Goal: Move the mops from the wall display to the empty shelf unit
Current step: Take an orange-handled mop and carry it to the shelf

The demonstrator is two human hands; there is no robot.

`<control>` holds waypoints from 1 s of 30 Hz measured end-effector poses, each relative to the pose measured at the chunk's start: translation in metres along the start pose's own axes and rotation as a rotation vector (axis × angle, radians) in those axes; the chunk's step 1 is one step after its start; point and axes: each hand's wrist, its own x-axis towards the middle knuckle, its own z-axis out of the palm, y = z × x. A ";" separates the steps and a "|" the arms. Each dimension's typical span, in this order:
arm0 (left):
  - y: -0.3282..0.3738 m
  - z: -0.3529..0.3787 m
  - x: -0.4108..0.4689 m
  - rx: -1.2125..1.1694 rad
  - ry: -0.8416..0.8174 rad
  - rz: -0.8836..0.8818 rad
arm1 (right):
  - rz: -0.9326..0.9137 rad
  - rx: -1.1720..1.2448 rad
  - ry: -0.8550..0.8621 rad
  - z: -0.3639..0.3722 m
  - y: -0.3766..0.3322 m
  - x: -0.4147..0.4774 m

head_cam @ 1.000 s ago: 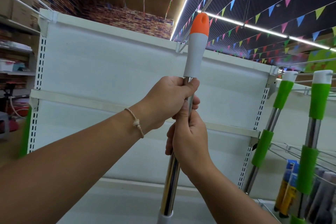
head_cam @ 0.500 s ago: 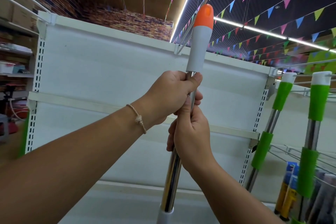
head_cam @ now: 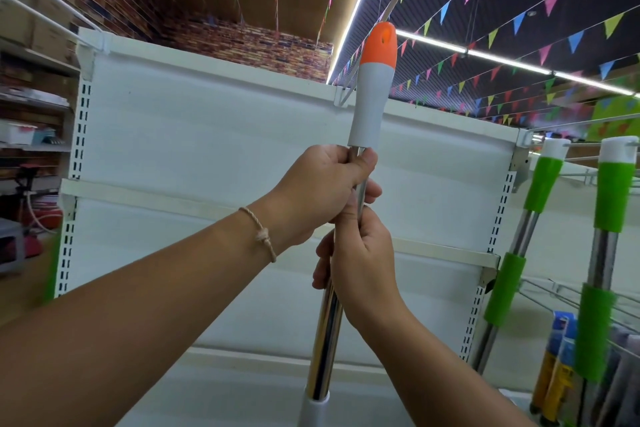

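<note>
I hold a mop point(head_cam: 372, 94) upright in front of the white shelf unit point(head_cam: 207, 135). It has a chrome pole and a white grip with an orange tip. My left hand point(head_cam: 322, 191) is shut on the pole just under the grip. My right hand point(head_cam: 360, 260) is shut on the pole directly below the left. The orange tip reaches up beside a metal hook point(head_cam: 367, 59) that juts out from the unit's top edge. The mop head is out of view below.
Two mops with green grips point(head_cam: 540, 191) point(head_cam: 613, 198) stand at the right against a wire rack point(head_cam: 588, 295), with bottles point(head_cam: 557, 357) below. Stocked shelves point(head_cam: 31, 107) and a red item point(head_cam: 45, 218) are at the far left.
Both hands have raised the mop, so its orange tip now sits higher beside the hook at the top of the shelf unit.
</note>
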 end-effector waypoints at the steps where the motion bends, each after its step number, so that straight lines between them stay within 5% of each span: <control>1: 0.001 0.000 0.001 0.014 -0.002 -0.003 | 0.004 0.002 0.000 0.000 0.000 0.001; 30: -0.061 0.011 0.044 0.104 0.111 -0.055 | -0.031 -0.144 0.034 0.008 0.066 0.050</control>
